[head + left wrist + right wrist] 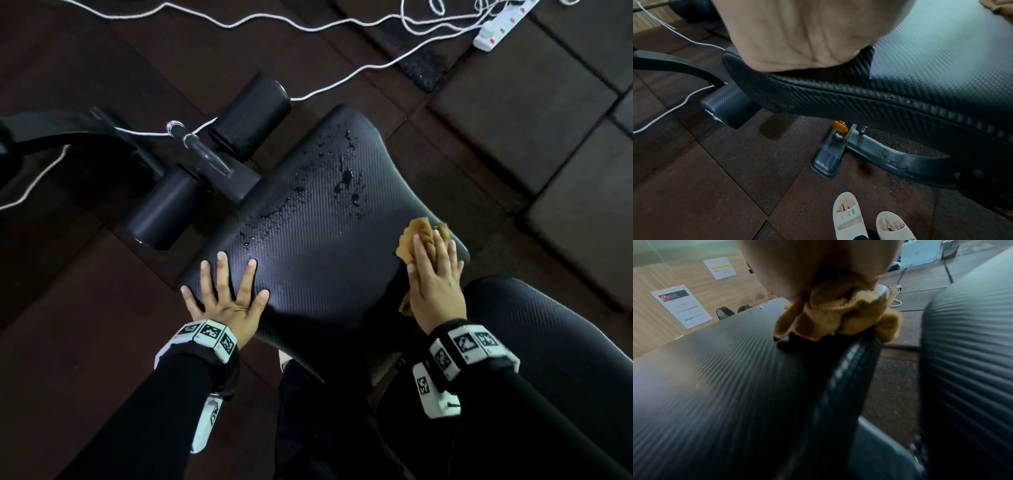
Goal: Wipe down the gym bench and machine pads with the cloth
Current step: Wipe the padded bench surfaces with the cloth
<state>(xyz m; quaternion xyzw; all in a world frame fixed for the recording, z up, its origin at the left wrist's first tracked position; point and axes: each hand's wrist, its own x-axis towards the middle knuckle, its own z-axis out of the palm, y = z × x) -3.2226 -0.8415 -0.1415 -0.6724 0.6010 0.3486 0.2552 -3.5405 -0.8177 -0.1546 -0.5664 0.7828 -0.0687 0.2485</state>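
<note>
A black textured bench seat pad fills the middle of the head view, with water droplets on its far half. My left hand lies flat with fingers spread on the pad's near left edge; its palm fills the top of the left wrist view. My right hand presses a crumpled tan cloth flat against the pad's right edge, fingers straight. In the right wrist view the cloth bunches under the palm at the pad's seam. A second black pad lies at the right.
Two black foam rollers on a metal post stand left of the seat. White cables and a power strip lie on the dark rubber floor tiles. Below the bench are its metal frame foot and my feet in white slippers.
</note>
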